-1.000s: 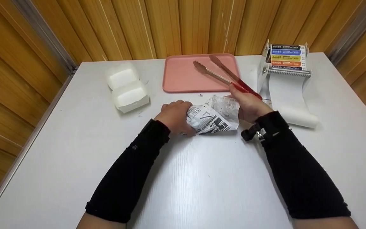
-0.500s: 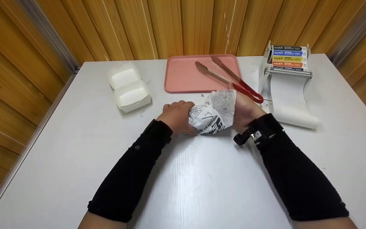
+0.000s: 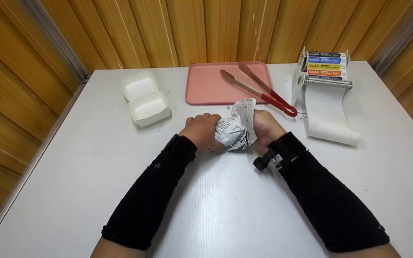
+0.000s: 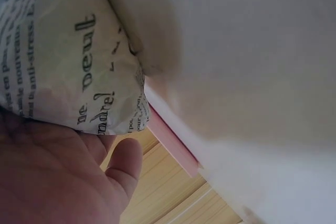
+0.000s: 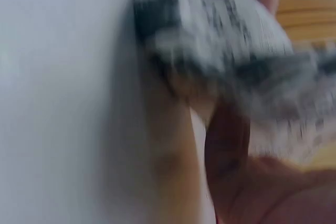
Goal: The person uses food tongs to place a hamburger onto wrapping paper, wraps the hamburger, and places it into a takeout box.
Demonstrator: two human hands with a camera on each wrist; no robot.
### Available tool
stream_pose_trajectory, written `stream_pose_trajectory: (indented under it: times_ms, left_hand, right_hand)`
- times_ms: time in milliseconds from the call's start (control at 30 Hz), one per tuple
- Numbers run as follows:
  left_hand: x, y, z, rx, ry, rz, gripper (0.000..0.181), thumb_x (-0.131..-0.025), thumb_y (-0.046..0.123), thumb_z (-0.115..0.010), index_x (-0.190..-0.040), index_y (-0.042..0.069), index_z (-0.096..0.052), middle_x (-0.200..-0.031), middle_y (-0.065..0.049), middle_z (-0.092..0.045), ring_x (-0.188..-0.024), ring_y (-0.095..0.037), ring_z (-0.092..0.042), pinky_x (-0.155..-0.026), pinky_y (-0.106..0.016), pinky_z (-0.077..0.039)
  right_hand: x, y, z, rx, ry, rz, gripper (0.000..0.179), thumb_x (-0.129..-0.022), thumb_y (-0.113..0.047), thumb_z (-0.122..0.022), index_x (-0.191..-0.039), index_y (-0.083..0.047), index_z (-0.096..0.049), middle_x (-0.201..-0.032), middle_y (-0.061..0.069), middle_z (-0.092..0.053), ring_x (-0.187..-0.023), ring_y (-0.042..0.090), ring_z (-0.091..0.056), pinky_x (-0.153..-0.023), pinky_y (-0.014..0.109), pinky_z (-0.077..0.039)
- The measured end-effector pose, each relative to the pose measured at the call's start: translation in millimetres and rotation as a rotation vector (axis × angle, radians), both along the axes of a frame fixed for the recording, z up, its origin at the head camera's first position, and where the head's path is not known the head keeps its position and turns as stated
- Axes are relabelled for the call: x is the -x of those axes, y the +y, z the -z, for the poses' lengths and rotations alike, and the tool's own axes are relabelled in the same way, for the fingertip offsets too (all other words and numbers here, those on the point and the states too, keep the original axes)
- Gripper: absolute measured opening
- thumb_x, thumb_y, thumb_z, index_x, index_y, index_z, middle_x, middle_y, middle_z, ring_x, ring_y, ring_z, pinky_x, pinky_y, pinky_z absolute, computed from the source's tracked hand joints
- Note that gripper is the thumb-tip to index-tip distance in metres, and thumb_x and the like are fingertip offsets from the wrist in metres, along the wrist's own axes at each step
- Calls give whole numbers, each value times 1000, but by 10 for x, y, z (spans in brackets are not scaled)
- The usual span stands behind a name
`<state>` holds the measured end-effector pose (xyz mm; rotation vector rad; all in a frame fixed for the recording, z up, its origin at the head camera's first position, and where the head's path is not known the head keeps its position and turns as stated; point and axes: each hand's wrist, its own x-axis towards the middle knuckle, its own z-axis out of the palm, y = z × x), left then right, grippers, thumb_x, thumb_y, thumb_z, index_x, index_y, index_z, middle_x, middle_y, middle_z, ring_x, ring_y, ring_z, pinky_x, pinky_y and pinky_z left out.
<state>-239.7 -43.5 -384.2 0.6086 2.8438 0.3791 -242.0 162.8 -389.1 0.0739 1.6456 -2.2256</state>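
A round bundle (image 3: 231, 134) wrapped in black-and-white newsprint-patterned paper is at the middle of the table, between both hands. My left hand (image 3: 203, 132) grips its left side, fingers curled over the top. In the left wrist view, the printed paper (image 4: 68, 61) bulges above the palm, with a fingertip or thumb standing off its edge. On the right, my right hand (image 3: 265, 127) presses against a loose paper flap (image 3: 245, 111) that stands up from the bundle; its fingers are hidden behind the paper. The right wrist view is blurred, showing the crumpled wrapper (image 5: 226, 30) over that hand.
Behind the hands lies a pink tray (image 3: 201, 84), with red-handled tongs (image 3: 278, 104) resting across its right edge. An open white clamshell box (image 3: 151, 104) stands to the left. At the right is a label-roll dispenser (image 3: 324, 66) with a white strip (image 3: 324, 111) hanging onto the table (image 3: 206, 215).
My right hand has moved left, away from the tongs' handles, pushing the loose flap up and in against the bundle. My left hand has kept its grip, shifting slightly right.
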Motion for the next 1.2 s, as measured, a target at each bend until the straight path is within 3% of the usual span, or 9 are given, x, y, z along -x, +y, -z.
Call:
stream_pose_trajectory:
  times_ms: [200, 333, 467, 600, 733, 833, 933, 1033, 1200]
  left_hand:
    - [5, 54, 7, 5, 23, -3, 88, -68, 51, -94, -140, 16, -56, -134, -5, -61, -127, -29, -56, -110, -51, -40]
    - [2, 78, -5, -5, 12, -6, 90, -68, 49, -95, -141, 15, -55, -134, -5, -61, -127, -29, -55, -111, -51, -41]
    - [2, 90, -11, -26, -5, -7, 91, -68, 46, -96, -141, 12, -54, -134, -7, -60, -128, -30, -55, -112, -51, -43]
    - [10, 102, -7, -27, -9, 2, 92, -69, 46, -96, -143, 11, -53, -135, -9, -60, -128, -31, -55, -113, -50, -45]
    - [50, 136, -11, -4, 33, 78, 92, -72, 42, -92, -151, 13, -52, -146, -5, -60, -133, -27, -56, -116, -45, -45]
    - [73, 145, -13, 39, 83, 178, 91, -78, 38, -86, -158, 17, -48, -159, 0, -54, -145, -22, -49, -124, -42, -37]
    - [69, 125, -8, 65, 106, 246, 94, -84, 36, -83, -163, 11, -40, -168, -4, -41, -158, -21, -34, -132, -40, -23]
    - [44, 103, -2, 50, 81, 224, 87, -94, 32, -76, -165, 7, -32, -172, -10, -31, -162, -28, -23, -133, -48, -16]
    - [-18, 51, -15, -61, -80, 10, 95, -89, 33, -81, -167, 16, -30, -177, -14, -16, -162, -41, -13, -127, -61, -26]
  right_hand:
    - [-118, -219, -71, 33, -39, 103, 48, -113, -44, -40, -101, -6, -67, -82, 3, -68, -77, 14, -67, -75, 28, -58]
    - [-179, -285, -120, 22, -23, 125, 53, -114, -44, -34, -117, -2, -66, -80, 3, -67, -75, 15, -68, -74, 29, -59]
    - [-217, -328, -143, -78, 23, 93, 60, -115, -43, -28, -148, 1, -53, -92, 4, -67, -81, 13, -68, -77, 27, -59]
    - [-252, -406, -135, -176, 78, 47, 60, -115, -41, -25, -162, -5, -36, -128, 11, -63, -105, 15, -66, -95, 28, -56]
    - [-292, -490, -126, -346, 162, 20, 62, -115, -39, -28, -167, -5, -22, -172, 15, -30, -157, 24, -34, -130, 35, -26]
    - [-320, -525, -114, -465, 226, 0, 64, -115, -36, -32, -167, -1, -18, -177, 13, -10, -166, 25, -1, -134, 38, -1]
    - [-356, -533, -94, -574, 300, -71, 65, -114, -33, -36, -167, -1, -16, -178, 12, -4, -165, 30, 9, -133, 45, 7]
    - [-386, -539, -82, -710, 411, -181, 67, -112, -31, -36, -166, -1, -12, -177, 15, 1, -163, 35, 16, -132, 50, 11]
    - [-380, -530, -75, -836, 489, -305, 67, -113, -31, -32, -166, 2, -8, -176, 19, 4, -162, 37, 18, -132, 52, 11]
